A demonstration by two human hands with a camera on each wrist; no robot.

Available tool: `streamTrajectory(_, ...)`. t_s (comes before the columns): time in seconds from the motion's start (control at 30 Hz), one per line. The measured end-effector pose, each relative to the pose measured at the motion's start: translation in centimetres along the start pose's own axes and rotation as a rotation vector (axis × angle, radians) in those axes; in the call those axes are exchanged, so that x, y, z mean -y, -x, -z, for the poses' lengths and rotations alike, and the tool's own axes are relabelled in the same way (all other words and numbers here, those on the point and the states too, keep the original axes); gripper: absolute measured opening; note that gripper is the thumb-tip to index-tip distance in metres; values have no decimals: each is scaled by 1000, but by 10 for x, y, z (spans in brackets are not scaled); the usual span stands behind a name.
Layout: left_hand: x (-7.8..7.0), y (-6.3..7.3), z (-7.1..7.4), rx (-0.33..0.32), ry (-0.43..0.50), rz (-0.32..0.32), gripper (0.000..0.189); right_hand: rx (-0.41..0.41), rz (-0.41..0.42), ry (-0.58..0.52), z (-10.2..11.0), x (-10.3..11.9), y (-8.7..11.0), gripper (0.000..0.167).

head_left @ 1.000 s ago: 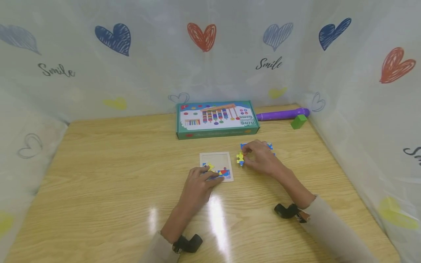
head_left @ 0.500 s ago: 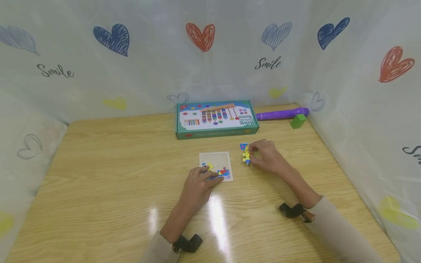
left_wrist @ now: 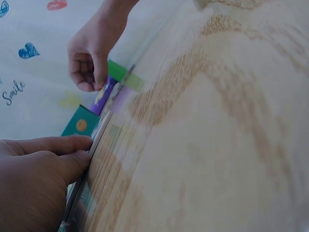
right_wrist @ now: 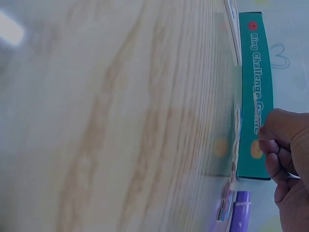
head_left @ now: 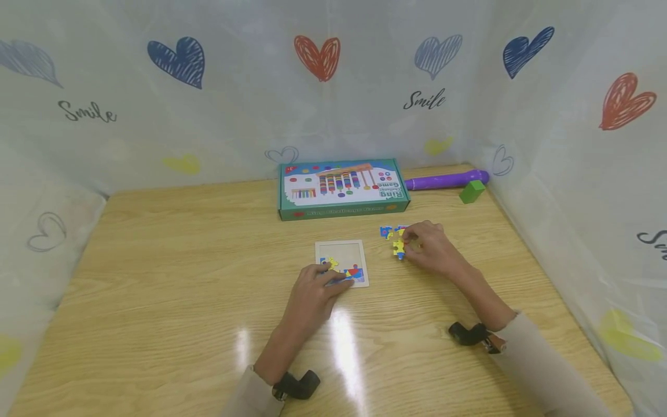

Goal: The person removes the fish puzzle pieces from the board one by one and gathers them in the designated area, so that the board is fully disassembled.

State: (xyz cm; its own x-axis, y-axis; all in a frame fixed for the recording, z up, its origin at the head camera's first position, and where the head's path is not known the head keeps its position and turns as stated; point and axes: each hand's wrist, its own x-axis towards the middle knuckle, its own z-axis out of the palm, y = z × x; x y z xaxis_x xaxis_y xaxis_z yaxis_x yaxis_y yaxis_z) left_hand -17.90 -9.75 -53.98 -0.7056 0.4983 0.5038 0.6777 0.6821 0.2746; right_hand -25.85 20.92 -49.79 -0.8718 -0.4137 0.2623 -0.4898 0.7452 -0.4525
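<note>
My right hand [head_left: 431, 248] pinches a yellow jigsaw piece [head_left: 398, 248] with a blue lower end between thumb and fingertips. In the right wrist view that jigsaw piece [right_wrist: 257, 108] shows as a thin edge, raised above the table. Close behind it lie loose jigsaw pieces [head_left: 385, 232], partly covered by the right hand. My left hand [head_left: 312, 292] rests on the near left part of a pale square puzzle tray [head_left: 363, 253], fingers across it. Inside the tray, red and blue pieces [head_left: 355, 272] and a yellow piece [head_left: 333, 263] fill part of the near side; the left fingers hide some.
At the back of the wooden table [head_left: 182, 249] lies a green Ring Challenge Game box [head_left: 344, 188]. A purple stick-like object [head_left: 445, 180] and a green block [head_left: 472, 191] sit right of it. Curtain-like sheeting with printed hearts [head_left: 317, 58] borders the back and sides.
My right hand has moved a little to the right with the yellow jigsaw piece, uncovering loose pieces behind it. The left hand and the tray stay in place.
</note>
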Motion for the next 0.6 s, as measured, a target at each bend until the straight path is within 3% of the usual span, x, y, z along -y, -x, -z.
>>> streamTrajectory(0.6, 0, 0, -1, 0, 13, 11, 26, 31, -53, 16, 4, -15, 3, 16)
